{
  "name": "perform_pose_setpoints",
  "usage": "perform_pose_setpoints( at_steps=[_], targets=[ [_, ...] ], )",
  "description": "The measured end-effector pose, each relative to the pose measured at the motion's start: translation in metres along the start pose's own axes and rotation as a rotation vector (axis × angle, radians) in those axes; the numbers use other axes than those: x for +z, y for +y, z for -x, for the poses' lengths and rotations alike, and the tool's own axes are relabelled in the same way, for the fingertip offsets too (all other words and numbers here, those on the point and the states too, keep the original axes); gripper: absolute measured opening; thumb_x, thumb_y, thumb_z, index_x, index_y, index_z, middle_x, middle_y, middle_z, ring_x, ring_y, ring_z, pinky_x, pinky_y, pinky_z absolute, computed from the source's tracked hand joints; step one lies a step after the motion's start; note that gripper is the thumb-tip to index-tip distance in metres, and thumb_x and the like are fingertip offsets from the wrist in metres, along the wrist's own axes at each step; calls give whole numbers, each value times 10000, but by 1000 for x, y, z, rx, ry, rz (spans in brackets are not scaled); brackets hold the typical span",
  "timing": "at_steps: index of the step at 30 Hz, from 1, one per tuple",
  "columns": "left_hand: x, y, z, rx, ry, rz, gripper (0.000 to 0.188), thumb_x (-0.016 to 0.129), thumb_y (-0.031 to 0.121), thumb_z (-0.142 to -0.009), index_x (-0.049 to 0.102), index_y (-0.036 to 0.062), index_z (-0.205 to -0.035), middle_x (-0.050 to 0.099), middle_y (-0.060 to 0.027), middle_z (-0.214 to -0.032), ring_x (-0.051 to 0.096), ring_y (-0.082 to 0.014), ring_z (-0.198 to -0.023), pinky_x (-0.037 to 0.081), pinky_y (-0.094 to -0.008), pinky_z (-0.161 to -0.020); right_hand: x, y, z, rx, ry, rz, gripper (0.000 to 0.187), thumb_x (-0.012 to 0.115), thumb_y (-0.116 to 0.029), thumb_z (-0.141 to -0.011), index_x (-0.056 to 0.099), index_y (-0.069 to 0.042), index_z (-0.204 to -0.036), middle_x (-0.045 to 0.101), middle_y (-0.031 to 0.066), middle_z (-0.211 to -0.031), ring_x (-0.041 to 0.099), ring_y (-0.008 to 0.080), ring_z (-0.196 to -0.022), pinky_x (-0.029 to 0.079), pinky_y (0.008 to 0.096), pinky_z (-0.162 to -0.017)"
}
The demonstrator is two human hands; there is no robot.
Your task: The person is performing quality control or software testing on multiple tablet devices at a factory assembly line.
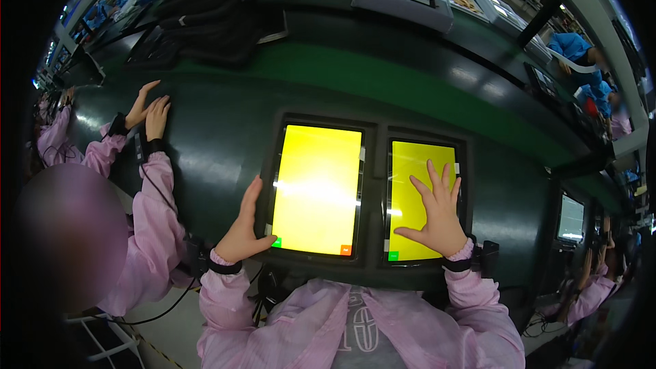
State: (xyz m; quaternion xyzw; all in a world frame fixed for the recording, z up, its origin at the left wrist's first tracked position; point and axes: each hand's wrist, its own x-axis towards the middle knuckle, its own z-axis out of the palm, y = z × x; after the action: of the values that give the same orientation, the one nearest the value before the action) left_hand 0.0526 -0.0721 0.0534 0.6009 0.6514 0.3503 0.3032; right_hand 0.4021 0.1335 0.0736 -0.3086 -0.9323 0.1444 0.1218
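Note:
Two tablets lie side by side in a dark tray (374,198) in front of me. The left tablet (318,184) glows bright yellow, with a small green box at its lower left corner and an orange one at its lower right. My left hand (244,232) is open beside its left edge, the thumb at the green box. Over the right tablet (406,164), also yellow with a green box at the lower left, my right hand (437,215) is spread open. It hides the lower right of that screen; whether it touches the glass I cannot tell. Neither hand holds anything.
A co-worker in pink sits at my left, hands (156,113) on the dark table (205,130). Black trays (212,31) are stacked at the far left. Across a green strip (383,72) stand white foam boxes (403,0). Another lit screen (570,217) is at the right.

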Motion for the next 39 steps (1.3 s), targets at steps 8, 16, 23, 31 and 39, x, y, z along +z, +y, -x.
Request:
perform_pose_setpoints(
  at_steps=[8, 16, 23, 31, 39],
  targets=[
    [-3, 11, -62, 130, 272, -82, 818, 643, 3, -739, 283, 11, -1472, 446, -163, -1435, 381, -327, -1356, 276, -409, -1127, 1, 3, -13, 115, -46, 126, 859, 709, -585, -742, 450, -119, -1416, 196, 214, -1560, 78, 484, -1442, 36, 698, -1092],
    [4, 0, -72, 91, 279, -199, 808, 609, 28, -743, 272, 31, -1477, 502, -140, -1386, 422, -338, -1311, 297, -432, -1103, 10, 8, -21, 175, 27, 155, 823, 711, -574, -741, 473, -151, -1405, 225, 189, -1558, 104, 466, -1442, 45, 704, -1088],
    [2, 9, -74, 112, 214, -360, 831, 571, 58, -718, 249, 29, -1484, 518, -132, -1380, 368, -337, -1362, 285, -455, -1107, 9, 9, -17, 203, 40, 144, 825, 734, -562, -715, 482, -182, -1403, 180, 189, -1575, 78, 462, -1451, 39, 708, -1084],
    [16, -20, -58, 102, 346, 20, 895, 559, -27, -750, 107, 23, -1521, 400, -178, -1471, 400, -349, -1338, 269, -436, -1132, -8, 73, 24, 368, 181, -208, 817, 681, -380, -818, 295, -159, -1504, 161, 194, -1586, 74, 408, -1471, 59, 595, -1135],
    [-40, -44, 16, -42, 748, 518, 677, 514, 55, -890, 211, 67, -1495, 517, -158, -1277, 595, -208, -1021, 447, -316, -922, 11, 74, 82, 383, 370, -1061, 791, 485, -432, -941, 116, -79, -1545, 245, 204, -1534, 282, 292, -1404, 201, 370, -1151]
  ],
)
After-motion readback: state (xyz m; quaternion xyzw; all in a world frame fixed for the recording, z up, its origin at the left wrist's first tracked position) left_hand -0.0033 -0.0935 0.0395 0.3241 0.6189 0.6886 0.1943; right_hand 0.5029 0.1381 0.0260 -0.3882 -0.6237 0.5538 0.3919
